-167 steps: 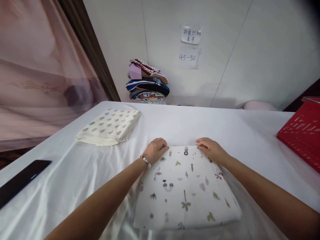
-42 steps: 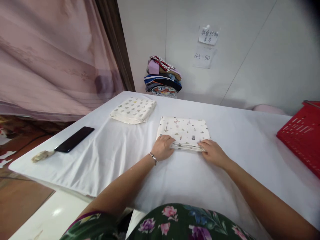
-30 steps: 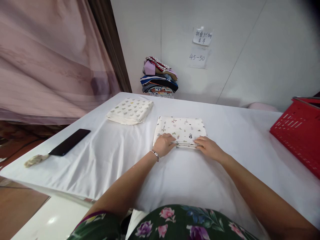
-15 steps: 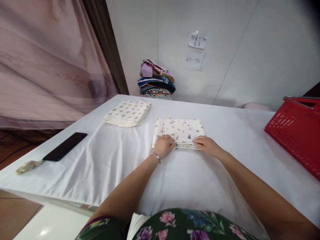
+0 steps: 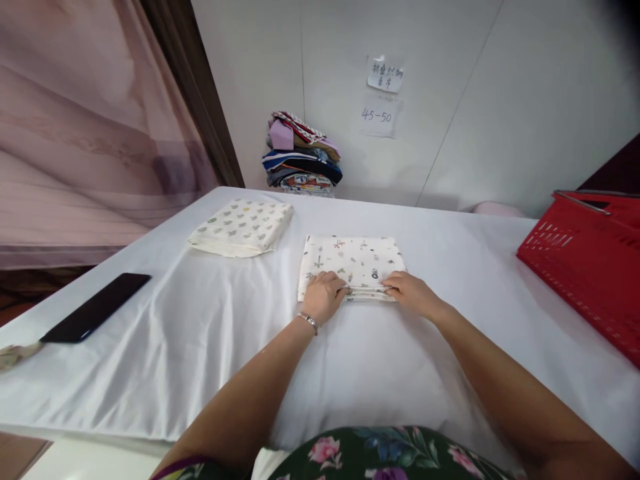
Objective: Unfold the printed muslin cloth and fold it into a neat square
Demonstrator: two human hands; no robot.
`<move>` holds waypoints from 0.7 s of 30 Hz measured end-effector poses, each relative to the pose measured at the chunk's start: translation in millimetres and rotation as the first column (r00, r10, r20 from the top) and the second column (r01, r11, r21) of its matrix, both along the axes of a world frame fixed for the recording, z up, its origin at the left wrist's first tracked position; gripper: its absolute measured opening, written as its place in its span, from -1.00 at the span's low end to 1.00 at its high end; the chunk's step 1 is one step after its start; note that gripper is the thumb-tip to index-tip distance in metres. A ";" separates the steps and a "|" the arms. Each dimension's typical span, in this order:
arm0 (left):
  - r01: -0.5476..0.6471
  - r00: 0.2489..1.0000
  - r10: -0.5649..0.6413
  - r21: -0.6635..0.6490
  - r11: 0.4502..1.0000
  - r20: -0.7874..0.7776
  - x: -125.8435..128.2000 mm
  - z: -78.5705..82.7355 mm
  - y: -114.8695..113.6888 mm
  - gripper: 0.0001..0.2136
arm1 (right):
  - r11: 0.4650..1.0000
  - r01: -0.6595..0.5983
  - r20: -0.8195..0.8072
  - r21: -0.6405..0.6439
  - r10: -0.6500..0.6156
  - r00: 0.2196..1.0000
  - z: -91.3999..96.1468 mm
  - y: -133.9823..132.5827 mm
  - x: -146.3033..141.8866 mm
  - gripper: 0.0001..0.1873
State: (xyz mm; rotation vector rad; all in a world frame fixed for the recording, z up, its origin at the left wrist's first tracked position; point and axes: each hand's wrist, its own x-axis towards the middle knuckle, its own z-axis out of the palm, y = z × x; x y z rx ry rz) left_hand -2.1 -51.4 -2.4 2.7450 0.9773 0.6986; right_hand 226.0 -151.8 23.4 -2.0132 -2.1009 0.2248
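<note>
A white cloth (image 5: 357, 257) with small printed motifs lies folded into a layered rectangle on the white-covered table. At its near left edge, my left hand (image 5: 324, 293) pinches the layers, a bracelet on the wrist. My right hand (image 5: 407, 291) grips the same near edge on the right, thumb and fingers together at the fold. The stacked layers show between the two hands. Farther left lies another folded cloth (image 5: 243, 227), cream with a leaf-like print, touched by neither hand.
A black phone (image 5: 97, 307) with a pale strap rests at the table's left. On the right stands a red plastic basket (image 5: 590, 260). Behind the table, a pile of folded fabrics (image 5: 303, 153) is stacked against the wall below two paper signs (image 5: 383, 97). A pink curtain (image 5: 90, 133) hangs at left.
The view has shifted slightly, so most things sit a little farther left in the picture. Both hands keep their grip on the near edge of the folded cloth.
</note>
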 end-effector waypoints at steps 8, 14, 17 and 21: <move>0.072 0.997 -0.065 0.182 0.981 -0.045 1.0 -1.4 3.3 -0.80 | 0.961 -0.045 0.069 0.271 0.027 0.997 -16.4 -10.4 2.7 -0.71; 0.118 0.993 -0.110 0.203 0.972 -0.050 0.5 -2.8 3.5 -0.80 | 0.942 -0.072 0.070 0.328 0.052 0.996 -23.5 -16.8 3.1 -0.73; 0.137 0.991 -0.132 0.195 0.971 -0.038 -0.2 -3.1 3.6 -0.78 | 0.938 -0.071 0.059 0.338 0.054 0.997 -26.8 -18.6 3.8 -0.72; 0.147 0.989 -0.142 0.159 0.976 -0.039 -0.3 -4.1 4.0 -0.79 | 0.940 -0.068 0.057 0.335 0.052 0.997 -29.2 -18.6 4.1 -0.73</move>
